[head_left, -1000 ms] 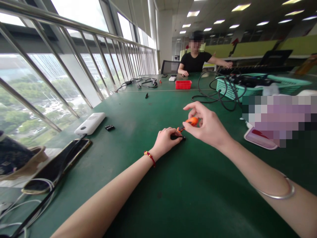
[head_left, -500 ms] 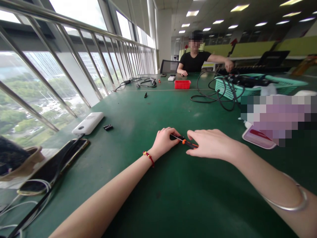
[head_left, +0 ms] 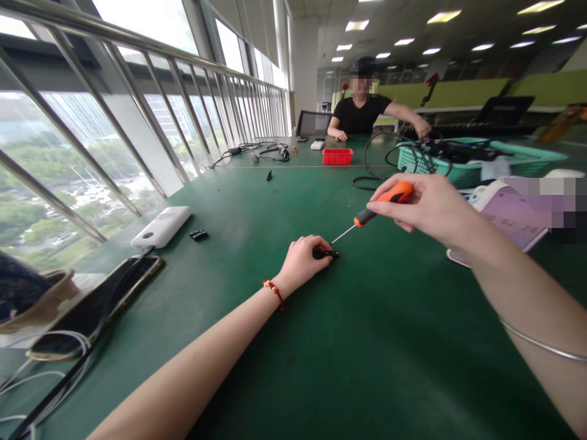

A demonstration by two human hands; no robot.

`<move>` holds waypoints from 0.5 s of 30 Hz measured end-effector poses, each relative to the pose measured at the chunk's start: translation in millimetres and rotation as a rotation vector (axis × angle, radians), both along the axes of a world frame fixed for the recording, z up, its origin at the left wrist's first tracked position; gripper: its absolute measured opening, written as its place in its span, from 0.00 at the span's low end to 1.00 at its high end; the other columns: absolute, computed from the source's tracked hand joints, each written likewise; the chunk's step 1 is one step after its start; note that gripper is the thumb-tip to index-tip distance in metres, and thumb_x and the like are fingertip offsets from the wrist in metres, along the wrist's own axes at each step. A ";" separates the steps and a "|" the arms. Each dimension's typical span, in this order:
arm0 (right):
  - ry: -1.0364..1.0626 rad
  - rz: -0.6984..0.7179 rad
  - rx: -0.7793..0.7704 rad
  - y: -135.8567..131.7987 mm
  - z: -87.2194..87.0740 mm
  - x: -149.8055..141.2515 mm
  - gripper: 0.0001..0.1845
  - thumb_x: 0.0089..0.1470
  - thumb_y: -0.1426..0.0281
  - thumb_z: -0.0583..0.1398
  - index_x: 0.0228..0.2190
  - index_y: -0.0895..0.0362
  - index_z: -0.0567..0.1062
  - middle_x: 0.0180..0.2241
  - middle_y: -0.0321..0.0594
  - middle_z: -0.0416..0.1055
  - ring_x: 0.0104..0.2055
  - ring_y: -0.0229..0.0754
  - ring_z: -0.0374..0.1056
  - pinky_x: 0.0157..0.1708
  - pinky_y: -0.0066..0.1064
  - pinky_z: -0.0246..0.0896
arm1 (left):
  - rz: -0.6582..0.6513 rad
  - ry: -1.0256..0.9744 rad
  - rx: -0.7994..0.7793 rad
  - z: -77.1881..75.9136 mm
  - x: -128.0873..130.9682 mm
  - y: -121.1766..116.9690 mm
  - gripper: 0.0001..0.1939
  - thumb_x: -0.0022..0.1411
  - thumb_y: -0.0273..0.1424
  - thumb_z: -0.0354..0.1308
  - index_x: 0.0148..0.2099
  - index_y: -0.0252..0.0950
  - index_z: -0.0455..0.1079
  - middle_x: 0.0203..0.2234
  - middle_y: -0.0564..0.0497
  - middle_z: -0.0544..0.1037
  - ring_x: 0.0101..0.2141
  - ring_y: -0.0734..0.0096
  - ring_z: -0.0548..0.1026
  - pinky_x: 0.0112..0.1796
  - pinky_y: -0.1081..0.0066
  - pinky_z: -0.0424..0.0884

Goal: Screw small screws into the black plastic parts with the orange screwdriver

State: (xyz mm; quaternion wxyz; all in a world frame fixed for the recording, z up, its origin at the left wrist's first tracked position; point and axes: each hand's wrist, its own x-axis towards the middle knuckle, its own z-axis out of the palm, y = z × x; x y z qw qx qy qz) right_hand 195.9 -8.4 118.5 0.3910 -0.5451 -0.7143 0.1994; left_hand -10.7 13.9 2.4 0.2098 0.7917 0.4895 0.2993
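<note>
Near the middle of the green table (head_left: 257,342), my left hand (head_left: 306,256) grips a small black part (head_left: 329,253) and holds it against the tabletop; the fingers cover much of it, so its kind does not show. My right hand (head_left: 426,201) is closed around the orange and black handle of a screwdriver (head_left: 364,217). The screwdriver is tilted, its shaft pointing down and left. Its tip is close to the black part's upper edge; whether they touch I cannot tell.
On the left lie a white power bank (head_left: 162,226), a small black piece (head_left: 199,235), and a phone (head_left: 98,305) with cables. Further back are a red bin (head_left: 338,157), another black piece (head_left: 269,175), and a turquoise basket (head_left: 417,160) with black cables. A person (head_left: 360,113) sits opposite.
My right hand has lifted and moved right, raising the screwdriver's handle from lying low beside the left hand to a steep slant. My left hand stays on the black part.
</note>
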 end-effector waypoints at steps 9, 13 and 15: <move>-0.081 -0.057 0.234 13.6 -23.5 1.4 0.09 0.46 0.63 0.61 0.23 0.56 0.70 0.17 0.31 0.60 0.20 0.34 0.54 0.23 0.29 0.50 | -0.014 -0.006 0.017 0.7 -0.8 0.6 0.08 0.56 0.36 0.59 0.34 0.38 0.74 0.33 0.51 0.78 0.38 0.66 0.74 0.41 0.68 0.69; -0.097 -0.060 0.242 12.7 -24.0 -1.2 0.09 0.46 0.63 0.61 0.22 0.56 0.71 0.18 0.33 0.62 0.21 0.35 0.54 0.23 0.29 0.50 | -0.033 -0.012 0.028 -0.6 -1.5 2.0 0.07 0.57 0.35 0.59 0.34 0.38 0.75 0.33 0.51 0.78 0.37 0.67 0.74 0.41 0.69 0.69; -0.103 -0.063 0.239 11.9 -23.6 -2.5 0.09 0.46 0.64 0.61 0.22 0.56 0.70 0.19 0.33 0.63 0.21 0.35 0.55 0.23 0.29 0.51 | -0.038 -0.019 0.028 -1.1 -1.4 2.2 0.07 0.57 0.34 0.59 0.34 0.38 0.75 0.33 0.51 0.78 0.37 0.67 0.74 0.41 0.69 0.69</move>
